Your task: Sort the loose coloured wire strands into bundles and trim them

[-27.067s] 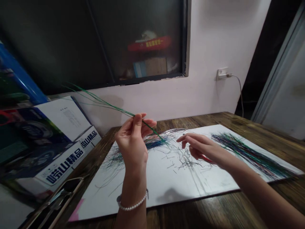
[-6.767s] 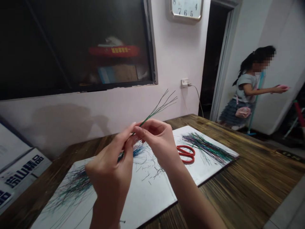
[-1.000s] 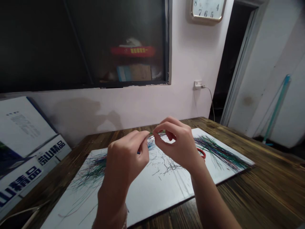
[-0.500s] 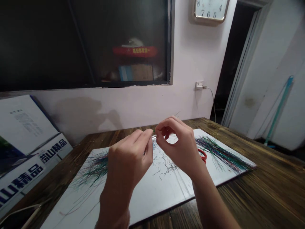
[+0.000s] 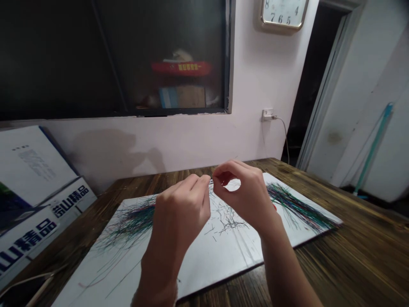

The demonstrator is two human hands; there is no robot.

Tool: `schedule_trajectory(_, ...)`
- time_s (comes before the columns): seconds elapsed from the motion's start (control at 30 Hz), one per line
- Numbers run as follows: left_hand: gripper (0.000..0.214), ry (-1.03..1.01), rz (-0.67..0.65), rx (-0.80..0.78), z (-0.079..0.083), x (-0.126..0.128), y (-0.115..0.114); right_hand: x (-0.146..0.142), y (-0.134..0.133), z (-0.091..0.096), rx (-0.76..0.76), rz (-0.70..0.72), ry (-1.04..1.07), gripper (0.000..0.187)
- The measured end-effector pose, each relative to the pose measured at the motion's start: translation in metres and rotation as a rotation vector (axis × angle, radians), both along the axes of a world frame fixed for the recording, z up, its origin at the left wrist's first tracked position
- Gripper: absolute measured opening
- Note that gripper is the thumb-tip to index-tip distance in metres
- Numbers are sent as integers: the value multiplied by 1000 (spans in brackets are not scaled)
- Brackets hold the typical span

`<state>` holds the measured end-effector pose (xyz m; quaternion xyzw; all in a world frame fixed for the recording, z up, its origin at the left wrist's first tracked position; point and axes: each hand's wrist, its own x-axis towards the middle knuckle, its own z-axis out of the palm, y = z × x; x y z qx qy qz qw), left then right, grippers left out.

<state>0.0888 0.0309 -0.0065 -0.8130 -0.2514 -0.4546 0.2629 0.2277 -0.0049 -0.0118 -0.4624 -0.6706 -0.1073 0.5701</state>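
Observation:
Both of my hands are raised over a white board (image 5: 204,260) on the wooden table. My left hand (image 5: 182,211) pinches a thin green strand between thumb and forefinger. My right hand (image 5: 246,196) pinches the same strand (image 5: 211,181) just to the right, fingertips nearly touching; the strand is barely visible between them. A pile of green and blue strands (image 5: 134,215) lies on the board's left part. Another pile of green and purple strands (image 5: 297,204) lies on its right end. Short cut bits (image 5: 226,221) are scattered in the middle. A red scissors handle (image 5: 275,207) peeks out behind my right wrist.
Printed boxes (image 5: 35,204) stand at the left on the wooden table (image 5: 351,260). A dark window, a wall clock (image 5: 283,13), a socket with a cable (image 5: 268,114) and an open doorway lie beyond. Thin rods (image 5: 28,285) lie at the near left corner.
Over the last second my hands have drifted slightly right and closer together. The long strand ends that stuck up several seconds ago are no longer seen above my fingers.

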Motion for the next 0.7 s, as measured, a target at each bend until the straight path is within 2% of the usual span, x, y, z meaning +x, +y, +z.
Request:
schedule_trajectory(0.17,21,-48,-83,-75,1,-3,2,-3,8,-4,115,-9,-48,14)
schedule_trajectory(0.33,18,-174,-122,-135,1,0,-2,-8,13,-8,229,13,-5,15)
schedule_trajectory(0.5,18,-263,-125,-156,1,2,-5,-12,10,-7,190,93,83,14)
schedule_trajectory(0.7,18,-300,-116,-79,2,3,-6,-16,8,-5,139,161,187,11)
